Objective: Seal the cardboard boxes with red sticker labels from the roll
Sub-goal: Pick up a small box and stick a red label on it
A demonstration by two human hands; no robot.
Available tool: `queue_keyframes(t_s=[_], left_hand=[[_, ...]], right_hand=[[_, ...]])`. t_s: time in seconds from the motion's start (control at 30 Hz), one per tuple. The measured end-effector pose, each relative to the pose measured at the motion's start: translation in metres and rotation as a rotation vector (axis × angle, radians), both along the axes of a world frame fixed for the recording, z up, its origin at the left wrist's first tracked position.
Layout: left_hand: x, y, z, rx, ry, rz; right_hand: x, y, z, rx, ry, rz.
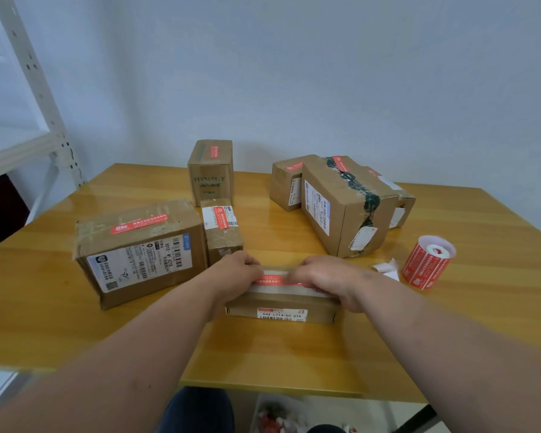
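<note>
Hands [236,273] atop sticker [274,280]

Glossy yellow wooden table [294,354] filling mid-frame, 7 cardboard boxes [138,254] on it, red sticker roll [427,260] upright at right, white backing scraps [388,268] beside it

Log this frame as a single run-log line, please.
step: pressing red sticker onto flat box | left hand, right hand: on box top | roll: right

small box [281,307] before both hands, sticker roll [427,262] right, other boxes [344,204] behind
</note>
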State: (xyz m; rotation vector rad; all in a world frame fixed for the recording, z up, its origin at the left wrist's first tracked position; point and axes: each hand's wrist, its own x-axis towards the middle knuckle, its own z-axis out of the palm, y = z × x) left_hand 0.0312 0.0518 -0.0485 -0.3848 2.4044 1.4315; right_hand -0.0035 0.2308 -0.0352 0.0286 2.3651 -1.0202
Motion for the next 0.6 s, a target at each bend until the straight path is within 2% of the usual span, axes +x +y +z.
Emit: queue_keyframes(t_s=[0.1, 0.27, 0.43, 0.5, 0.6], left_hand=[[0.002, 0.001, 0.001, -0.013, -0.011, -0.015], [0.001, -0.001, 0.002, 0.073, -0.054, 0.000], [0.001, 0.008, 0.000, -0.085, 0.003, 0.024], [-0.001, 0.006, 0.000, -0.053, -0.020, 0.026], [-0.003, 0.001, 0.000, 0.030, -0.048, 0.027]], right_hand=[[0.002, -0.006, 0.000, 0.054, 0.044, 0.043], [-0.002, 0.001, 0.003, -0.020, -0.025, 0.000], [0.001, -0.005, 0.002, 0.048, 0.016, 0.038], [-0.002, -0.001, 0.001, 0.019, -0.015, 0.024], [-0.005, 0.007, 0.000, -0.142, -0.092, -0.093]])
